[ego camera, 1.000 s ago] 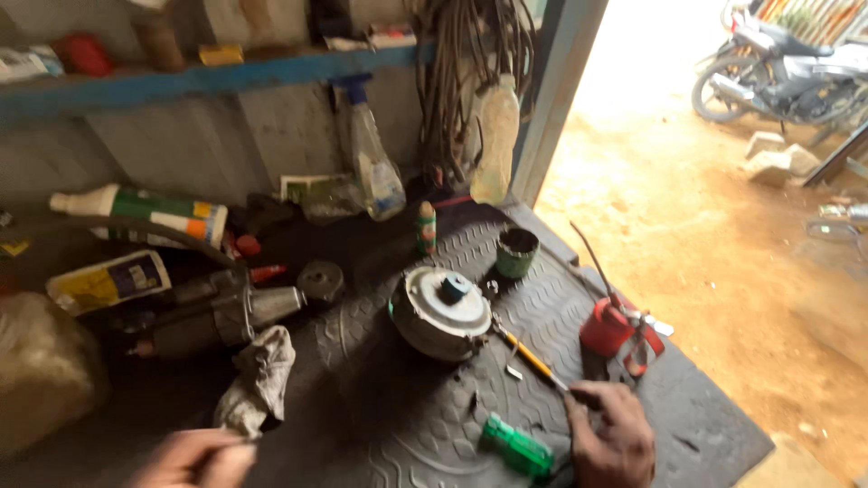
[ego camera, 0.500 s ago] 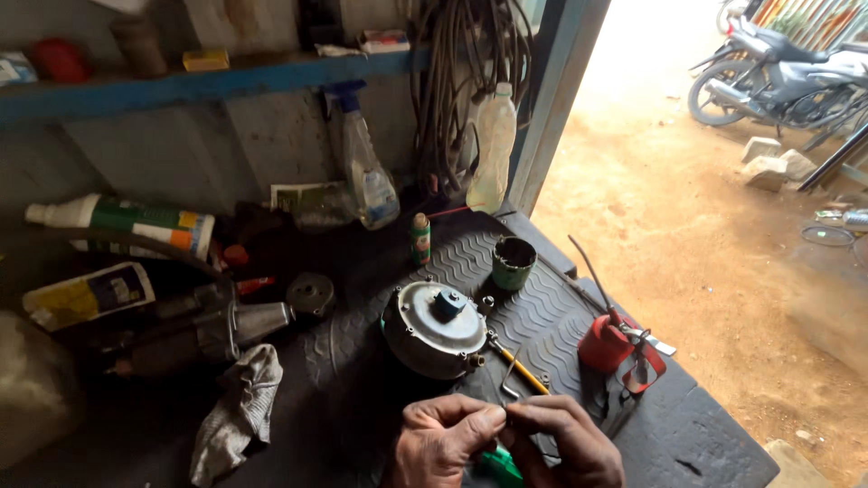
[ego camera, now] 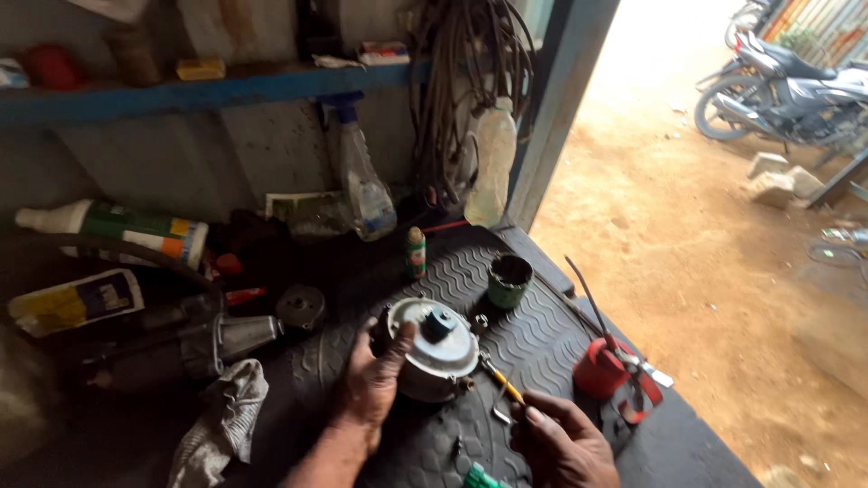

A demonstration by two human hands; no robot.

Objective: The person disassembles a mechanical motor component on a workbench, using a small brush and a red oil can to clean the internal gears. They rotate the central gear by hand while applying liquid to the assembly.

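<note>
hands (ego camera: 380,380) gripping round metal housing (ego camera: 438,348), underside hidden

Down on the surface (ego camera: 298,425), a dark ribbed rubber mat (ego camera: 542,334) covers the near end, and the round metal housing (ego camera: 434,357) sits in its middle. Just behind the housing, a small green cup (ego camera: 510,280) and a little green bottle (ego camera: 415,252). Right of it, a red oil can (ego camera: 601,366) with a long thin spout. Touching its right edge, a yellow-handled screwdriver (ego camera: 503,384). Left of the housing, a crumpled grey rag (ego camera: 221,425), a dark metal cylinder (ego camera: 217,339) and a small round disc (ego camera: 300,307). Farther left lie two tubes (ego camera: 108,230). Behind the housing, a spray bottle (ego camera: 362,185) stands against the wall.
</note>
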